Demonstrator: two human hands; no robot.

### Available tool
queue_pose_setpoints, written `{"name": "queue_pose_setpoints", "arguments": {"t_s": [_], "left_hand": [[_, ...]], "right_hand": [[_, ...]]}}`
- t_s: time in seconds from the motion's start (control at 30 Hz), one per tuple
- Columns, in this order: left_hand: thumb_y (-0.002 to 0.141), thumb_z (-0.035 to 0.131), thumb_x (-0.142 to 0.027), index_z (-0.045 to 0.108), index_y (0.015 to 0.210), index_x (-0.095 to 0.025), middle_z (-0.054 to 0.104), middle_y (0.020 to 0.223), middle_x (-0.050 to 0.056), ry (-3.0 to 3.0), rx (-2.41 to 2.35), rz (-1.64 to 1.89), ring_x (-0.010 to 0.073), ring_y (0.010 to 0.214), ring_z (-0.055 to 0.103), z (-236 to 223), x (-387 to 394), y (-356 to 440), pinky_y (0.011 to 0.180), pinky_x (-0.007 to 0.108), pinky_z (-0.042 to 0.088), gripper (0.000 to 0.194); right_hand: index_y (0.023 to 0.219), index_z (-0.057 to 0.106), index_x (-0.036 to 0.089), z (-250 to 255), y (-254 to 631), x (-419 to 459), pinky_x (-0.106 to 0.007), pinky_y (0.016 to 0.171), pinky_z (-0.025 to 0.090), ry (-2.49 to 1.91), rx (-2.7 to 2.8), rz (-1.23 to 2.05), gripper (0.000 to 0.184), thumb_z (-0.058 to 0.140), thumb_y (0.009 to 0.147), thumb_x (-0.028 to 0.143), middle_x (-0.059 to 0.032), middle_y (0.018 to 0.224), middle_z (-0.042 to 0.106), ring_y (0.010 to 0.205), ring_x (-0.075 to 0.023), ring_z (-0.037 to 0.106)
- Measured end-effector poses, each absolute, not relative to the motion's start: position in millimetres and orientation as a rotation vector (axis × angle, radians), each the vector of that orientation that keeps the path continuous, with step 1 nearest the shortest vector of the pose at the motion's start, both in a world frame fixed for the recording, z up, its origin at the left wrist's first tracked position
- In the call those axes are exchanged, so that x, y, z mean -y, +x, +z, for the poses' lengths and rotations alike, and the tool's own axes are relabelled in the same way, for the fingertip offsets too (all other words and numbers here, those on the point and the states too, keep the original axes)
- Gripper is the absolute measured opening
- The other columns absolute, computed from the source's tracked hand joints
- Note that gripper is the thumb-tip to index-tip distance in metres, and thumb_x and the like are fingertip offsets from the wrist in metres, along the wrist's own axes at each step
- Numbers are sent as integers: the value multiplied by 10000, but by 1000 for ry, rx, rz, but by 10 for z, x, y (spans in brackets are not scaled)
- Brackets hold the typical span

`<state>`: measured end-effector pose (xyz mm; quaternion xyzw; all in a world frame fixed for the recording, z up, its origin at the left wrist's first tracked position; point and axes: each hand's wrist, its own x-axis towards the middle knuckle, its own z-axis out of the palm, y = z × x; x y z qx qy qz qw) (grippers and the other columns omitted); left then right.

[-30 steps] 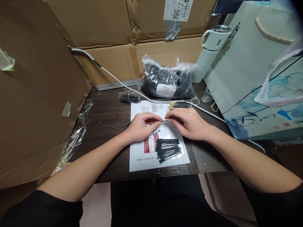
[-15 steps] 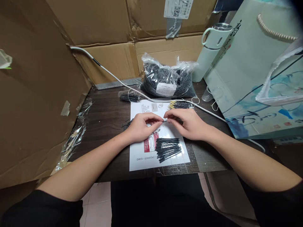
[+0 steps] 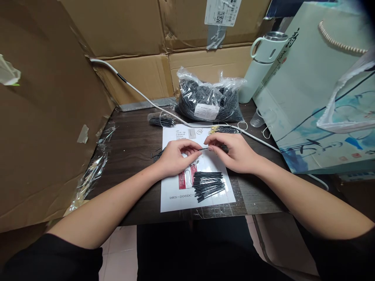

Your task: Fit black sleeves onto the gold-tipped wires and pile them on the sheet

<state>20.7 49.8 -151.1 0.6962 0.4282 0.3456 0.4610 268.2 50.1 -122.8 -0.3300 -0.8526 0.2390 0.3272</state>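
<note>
My left hand [image 3: 175, 157] and my right hand [image 3: 234, 150] meet over a white printed sheet [image 3: 181, 195] on the dark wooden table [image 3: 131, 148]. Both pinch the ends of one thin black wire piece [image 3: 204, 148] that spans the small gap between their fingertips. A fanned pile of black wire pieces [image 3: 208, 184] lies on the sheet just below my hands. A bundle of gold-tipped black wires [image 3: 224, 129] lies at the sheet's top right, behind my right hand.
A clear bag full of black pieces [image 3: 208, 100] sits at the back. A white cable [image 3: 140, 93] crosses the table. A pale flask [image 3: 260, 66] and a large paper gift bag [image 3: 319, 93] stand at right. Cardboard walls [image 3: 47, 128] enclose left and back. Short black bits [image 3: 155, 154] lie left.
My hands have drawn slightly apart, so more of the thin black piece shows between the fingertips. Nothing else has moved.
</note>
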Motion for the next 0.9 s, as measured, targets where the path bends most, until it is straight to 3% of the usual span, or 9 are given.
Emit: {"name": "queue_pose_setpoints", "arguments": {"t_s": [0.33,0.53,0.73,0.9], "left_hand": [[881,810,-340,830,1037,-143,810,973,84,1732,-1056,844,153,829,711,-1504,-499,210,811,291,592,252],[795,708,-142,810,1119,-138,792,1045,90,1957,-1060,892,147,804,684,-1353,-585,73,766,284,562,339],[758,676,-187,829,926,-154,727,743,14,2149,-1463,735,132,667,597,-1137,-831,-196,675,270,448,230],[745,689,-239,796,820,-164,718,706,0,2125,-1551,549,124,639,602,-1066,-938,-335,647,251,433,151]], "right_hand": [[1132,696,199,-1262,2677,-513,-307,772,508,-850,2213,617,157,594,1022,156,-47,1016,764,846,-182,678],[1137,691,192,-1263,2680,-498,-314,777,496,-841,2278,647,139,612,1024,174,-31,969,750,814,-173,661],[1159,688,165,-1344,2623,-436,-344,853,508,-775,2420,689,139,602,1059,209,-66,989,742,910,-207,670],[1216,669,150,-1287,2638,-417,-349,851,505,-789,2489,729,184,605,1052,203,-81,1025,735,907,-210,664]]}}
